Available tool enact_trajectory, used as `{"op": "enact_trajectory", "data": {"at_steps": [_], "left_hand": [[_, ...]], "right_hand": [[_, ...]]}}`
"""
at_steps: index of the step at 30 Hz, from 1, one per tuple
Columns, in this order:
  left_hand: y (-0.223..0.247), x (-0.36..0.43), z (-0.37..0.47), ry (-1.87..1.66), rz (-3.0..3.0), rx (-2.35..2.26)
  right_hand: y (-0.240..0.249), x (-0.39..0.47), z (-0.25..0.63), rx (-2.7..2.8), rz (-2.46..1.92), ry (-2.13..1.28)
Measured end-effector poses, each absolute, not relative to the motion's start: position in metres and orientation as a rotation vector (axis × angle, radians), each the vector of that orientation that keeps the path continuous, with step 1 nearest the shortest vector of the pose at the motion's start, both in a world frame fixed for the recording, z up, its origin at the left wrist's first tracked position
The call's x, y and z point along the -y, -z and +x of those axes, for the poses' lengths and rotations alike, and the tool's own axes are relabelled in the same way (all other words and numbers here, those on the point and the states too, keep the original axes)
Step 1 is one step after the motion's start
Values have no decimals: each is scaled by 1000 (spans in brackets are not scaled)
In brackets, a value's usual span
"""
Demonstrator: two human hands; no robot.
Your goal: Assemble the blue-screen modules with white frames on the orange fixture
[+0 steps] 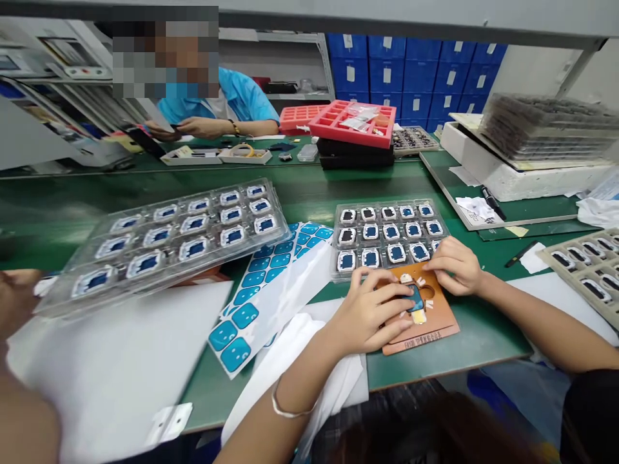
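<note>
My left hand (370, 312) presses down on a small blue part (416, 299) that sits in an orange-brown fixture plate (435, 325) at the table's front edge. My right hand (454, 264) rests on the plate's far right corner with its fingers curled, next to a clear tray (387, 206) of small white-framed blue parts. A sheet of blue stickers (261, 283) lies to the left of my left hand.
A larger clear tray (169, 238) of the same parts stands tilted at the left. Red bins (353, 122), a white foam block (512, 174) and a marker (492, 201) lie further back. A person in a blue shirt (242, 96) works across the table.
</note>
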State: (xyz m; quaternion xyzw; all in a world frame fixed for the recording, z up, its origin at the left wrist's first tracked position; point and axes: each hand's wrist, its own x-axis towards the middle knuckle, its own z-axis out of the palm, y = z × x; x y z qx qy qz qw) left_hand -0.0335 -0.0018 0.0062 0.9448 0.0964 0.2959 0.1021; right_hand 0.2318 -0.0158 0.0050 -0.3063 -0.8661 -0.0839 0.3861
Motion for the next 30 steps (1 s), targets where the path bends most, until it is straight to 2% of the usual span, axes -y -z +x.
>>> {"op": "enact_trajectory", "data": {"at_steps": [6,13,19,25,30], "left_hand": [[0,2,-32,-880,2752,-282],[0,2,-34,-775,2769,-336],[0,2,-35,-717,2750,-349],[0,3,-34,-764,2747,-306],[0,2,-32,-850,2741,-275]], "right_hand": [[-18,-42,218,2284,-1184,22],[-23,-129,172,2335,-1448,-169],[-22,-161,159,2223,-1525,-445],[-38,-146,167,1990,-1389,-605],[-47,-70,197,1932,-1275,-677]]}}
